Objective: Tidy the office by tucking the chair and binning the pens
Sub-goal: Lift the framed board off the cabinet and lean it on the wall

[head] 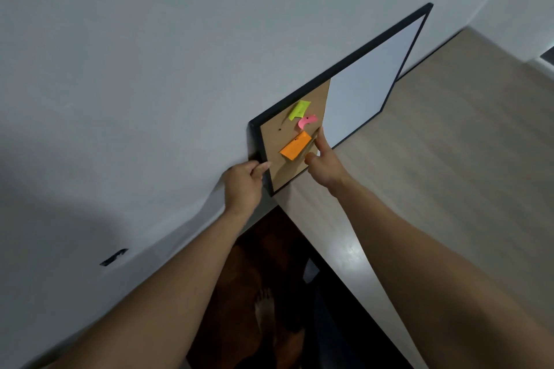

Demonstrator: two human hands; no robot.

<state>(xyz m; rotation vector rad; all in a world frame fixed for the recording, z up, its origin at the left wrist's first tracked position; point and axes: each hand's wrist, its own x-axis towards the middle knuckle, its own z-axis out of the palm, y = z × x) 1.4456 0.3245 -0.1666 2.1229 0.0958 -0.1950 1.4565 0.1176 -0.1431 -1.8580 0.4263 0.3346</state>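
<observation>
Cork board (295, 141) in left grip (244, 181)

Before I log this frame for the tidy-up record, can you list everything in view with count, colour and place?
wall: one, pale grey-white, fills the left and top.
combination board: one, black frame, cork panel near end, white panel far end, standing on the desk against the wall.
sticky notes: three on the cork; yellow-green top, pink below it, orange lowest.
desk: one, light wood grain, right half.
floor: dark brown, between wall and desk.
wall mark: one, dark, low left.
bare foot: one, on the floor.
left hand: grips the board's near frame edge.
right hand: forefinger extended, touching the cork beside the orange note.
</observation>
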